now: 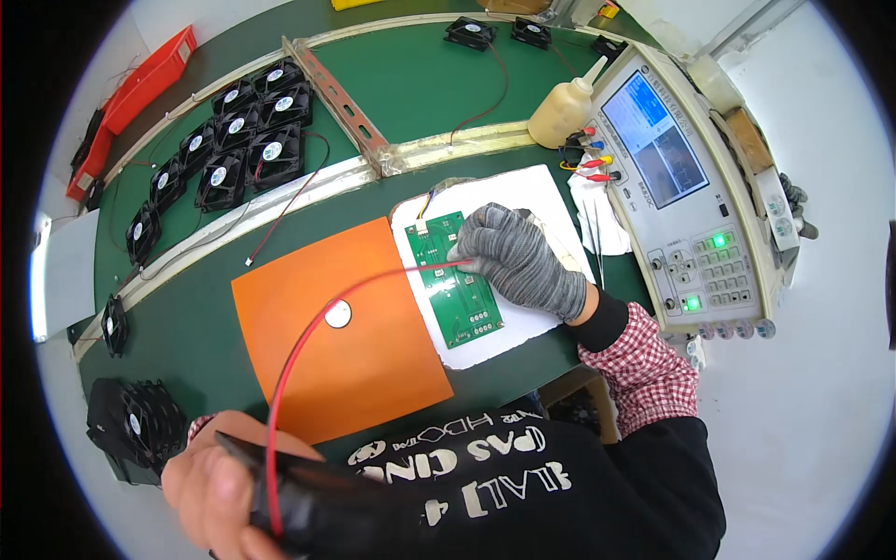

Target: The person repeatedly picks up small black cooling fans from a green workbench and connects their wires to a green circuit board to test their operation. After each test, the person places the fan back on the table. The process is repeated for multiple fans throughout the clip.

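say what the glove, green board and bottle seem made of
Glove: knit fabric, matte; grey striped texture shows, fibre unclear. Green board: probably resin laminate, smooth coating; small mounted parts show. Bottle: likely plastic, semi-matte; cloudy cream body, tapered nozzle.

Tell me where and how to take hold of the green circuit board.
I'd pinch the green circuit board by the near half of its long left edge, coming from the left. It lies flat and looks thin, so its rim should suit a pinch; the gloved right hand covers its upper right side and the red cable crosses farther up.
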`<state>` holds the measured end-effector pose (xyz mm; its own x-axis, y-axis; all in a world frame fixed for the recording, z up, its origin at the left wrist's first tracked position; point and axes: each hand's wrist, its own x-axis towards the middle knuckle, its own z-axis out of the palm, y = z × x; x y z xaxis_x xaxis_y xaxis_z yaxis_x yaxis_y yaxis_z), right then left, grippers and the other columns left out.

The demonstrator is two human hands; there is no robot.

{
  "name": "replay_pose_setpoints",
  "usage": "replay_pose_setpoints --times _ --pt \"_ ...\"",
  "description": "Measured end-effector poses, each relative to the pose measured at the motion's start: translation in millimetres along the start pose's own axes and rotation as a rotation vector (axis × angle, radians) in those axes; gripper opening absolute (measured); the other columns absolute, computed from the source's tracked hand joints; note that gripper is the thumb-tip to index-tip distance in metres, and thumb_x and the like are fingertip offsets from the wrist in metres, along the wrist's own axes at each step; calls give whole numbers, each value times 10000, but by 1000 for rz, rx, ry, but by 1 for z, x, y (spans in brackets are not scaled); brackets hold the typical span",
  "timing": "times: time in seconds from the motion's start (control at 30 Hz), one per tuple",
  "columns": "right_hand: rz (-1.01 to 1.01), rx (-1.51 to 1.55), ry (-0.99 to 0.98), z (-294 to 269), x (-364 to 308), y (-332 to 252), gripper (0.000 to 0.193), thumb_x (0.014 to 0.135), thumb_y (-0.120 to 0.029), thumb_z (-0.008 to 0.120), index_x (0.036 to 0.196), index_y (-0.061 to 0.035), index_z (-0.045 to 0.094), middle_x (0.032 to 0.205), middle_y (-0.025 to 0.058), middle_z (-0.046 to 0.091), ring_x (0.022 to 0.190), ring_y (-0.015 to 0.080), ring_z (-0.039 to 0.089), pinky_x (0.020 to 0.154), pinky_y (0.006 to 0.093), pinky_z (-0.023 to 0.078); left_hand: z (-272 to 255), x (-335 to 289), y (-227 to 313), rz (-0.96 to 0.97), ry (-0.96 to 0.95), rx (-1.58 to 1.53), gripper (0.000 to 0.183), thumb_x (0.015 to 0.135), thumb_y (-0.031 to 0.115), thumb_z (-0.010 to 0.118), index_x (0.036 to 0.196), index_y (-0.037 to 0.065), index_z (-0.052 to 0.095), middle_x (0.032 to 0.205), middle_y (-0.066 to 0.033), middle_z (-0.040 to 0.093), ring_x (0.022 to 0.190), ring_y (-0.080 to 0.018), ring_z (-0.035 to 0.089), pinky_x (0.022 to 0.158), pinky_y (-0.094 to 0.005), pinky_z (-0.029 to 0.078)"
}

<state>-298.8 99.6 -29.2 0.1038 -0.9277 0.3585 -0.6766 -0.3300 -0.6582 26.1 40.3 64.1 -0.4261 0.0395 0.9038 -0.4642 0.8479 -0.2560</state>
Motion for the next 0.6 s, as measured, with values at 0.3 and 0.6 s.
replay_pose_setpoints --times 0.3,0.6 --pt "48 167 153 2 0 -1 81 828 -41 703 904 -46 678 894 85 651 794 243 656 726 350 520 169 48 -42 -249 -249 -184 767 719 391 810 1318 26 500 1266 -195 536 1152 -371 513 954 -442 429" --pt "-83 44 366 -4 -5 4 366 797 -87 772 1140 -48 648 1035 98 645 836 162 663 744 262 554 181 -8 -87 -312 -742 -82 148 760 163 715 768 45 626 886 -81 567 918 -284 543 753 -428 403"
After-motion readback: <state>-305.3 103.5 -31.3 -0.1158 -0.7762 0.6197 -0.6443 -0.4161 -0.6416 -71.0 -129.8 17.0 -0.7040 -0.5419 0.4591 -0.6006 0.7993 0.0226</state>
